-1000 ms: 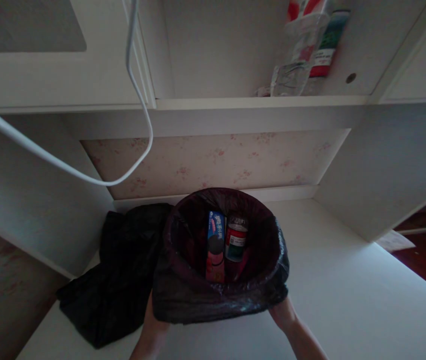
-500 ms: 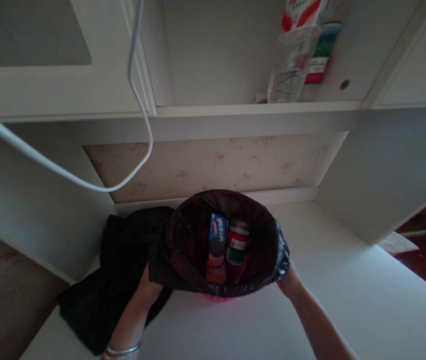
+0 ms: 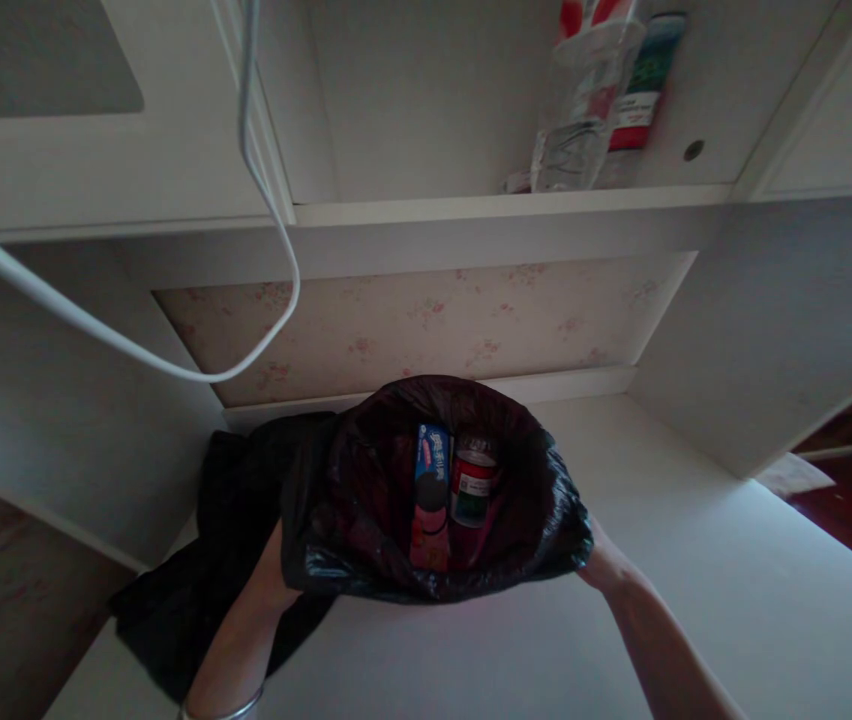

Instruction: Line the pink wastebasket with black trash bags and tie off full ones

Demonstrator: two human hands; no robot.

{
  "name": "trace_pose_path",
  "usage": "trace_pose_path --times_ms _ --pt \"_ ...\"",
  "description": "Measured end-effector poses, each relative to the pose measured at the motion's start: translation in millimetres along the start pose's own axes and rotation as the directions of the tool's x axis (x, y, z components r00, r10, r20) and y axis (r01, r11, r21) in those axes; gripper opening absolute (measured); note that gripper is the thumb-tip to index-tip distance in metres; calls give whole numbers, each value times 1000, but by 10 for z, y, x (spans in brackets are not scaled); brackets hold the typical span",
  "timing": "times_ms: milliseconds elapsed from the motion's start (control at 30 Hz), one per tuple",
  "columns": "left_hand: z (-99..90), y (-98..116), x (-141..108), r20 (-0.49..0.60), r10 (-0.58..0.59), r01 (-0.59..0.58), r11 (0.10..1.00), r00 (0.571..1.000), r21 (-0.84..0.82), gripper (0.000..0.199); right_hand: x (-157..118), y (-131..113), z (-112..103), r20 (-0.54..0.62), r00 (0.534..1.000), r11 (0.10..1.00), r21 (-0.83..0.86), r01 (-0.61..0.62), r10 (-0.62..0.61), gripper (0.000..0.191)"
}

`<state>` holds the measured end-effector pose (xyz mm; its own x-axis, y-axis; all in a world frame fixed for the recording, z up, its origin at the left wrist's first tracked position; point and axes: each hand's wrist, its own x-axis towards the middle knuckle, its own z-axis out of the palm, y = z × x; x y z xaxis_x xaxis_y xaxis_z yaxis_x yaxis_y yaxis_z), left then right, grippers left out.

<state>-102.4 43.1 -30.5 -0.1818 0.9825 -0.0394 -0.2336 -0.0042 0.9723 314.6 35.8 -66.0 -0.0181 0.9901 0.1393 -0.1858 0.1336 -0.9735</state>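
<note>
A black garbage bag [image 3: 426, 588] lines a bin on the white surface, its mouth wide and facing me. Inside lie a blue and pink snack box [image 3: 432, 495] and a small red-labelled jar [image 3: 474, 482]. On the left of the bag's edge is my left hand [image 3: 276, 580], and my right hand [image 3: 603, 556] is at the right edge. Both are closed on the bag's loose rim, though its plastic covers most of the fingers. The bin itself is nearly all hidden by the bag.
Black fabric [image 3: 223, 560] lies left of the bag on the white desk [image 3: 666, 560]. A white cable [image 3: 171, 372] hangs at the left. Above, a shelf [image 3: 516, 205] holds a clear plastic bottle [image 3: 576, 120] and a red-and-green container [image 3: 643, 90]. Side panels flank the desk.
Both hands have moved outward, drawing the bag's rim wider and looser at the left and right. The pink sliver of bin below the rim is now covered. My view has shifted slightly.
</note>
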Motion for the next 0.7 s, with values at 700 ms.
trace_pose_path --times_ms 700 --pt "807 896 -75 93 113 -124 985 989 117 46 582 -1003 314 -97 995 998 -48 -38 33 45"
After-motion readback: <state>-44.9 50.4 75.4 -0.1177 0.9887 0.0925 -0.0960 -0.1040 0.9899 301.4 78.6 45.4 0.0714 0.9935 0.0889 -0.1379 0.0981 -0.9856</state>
